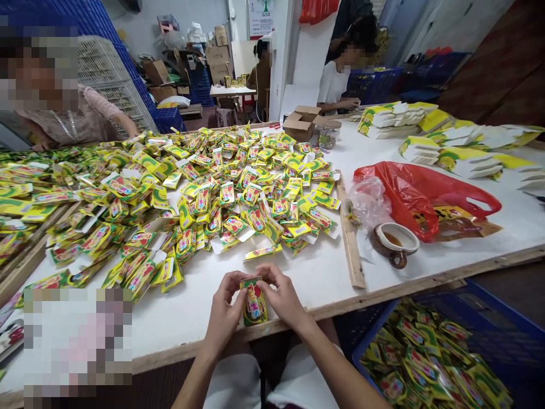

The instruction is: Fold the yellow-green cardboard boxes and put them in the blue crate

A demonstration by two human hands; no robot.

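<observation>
A small yellow-green printed carton (254, 307) stands at the table's front edge, between my two hands. My left hand (227, 301) grips its left side near the top, thumb on the front face. On the right side, my right hand (281, 294) pinches the upper corner with the fingers curled over the top. A pale edge shows along the carton's top; whether its flap is fully closed I cannot tell. Just beyond my hands lies one loose carton (264, 251), in front of a wide heap of similar cartons (225, 193), several with open white flaps.
A wooden strip (349, 238) borders the heap on the right. Past it are a cup of brown liquid (395, 236), a red plastic bag (426, 187) and stacks of flat cartons (400, 116). A blue crate (489, 318) of packets stands below right. A co-worker (80, 108) sits at left.
</observation>
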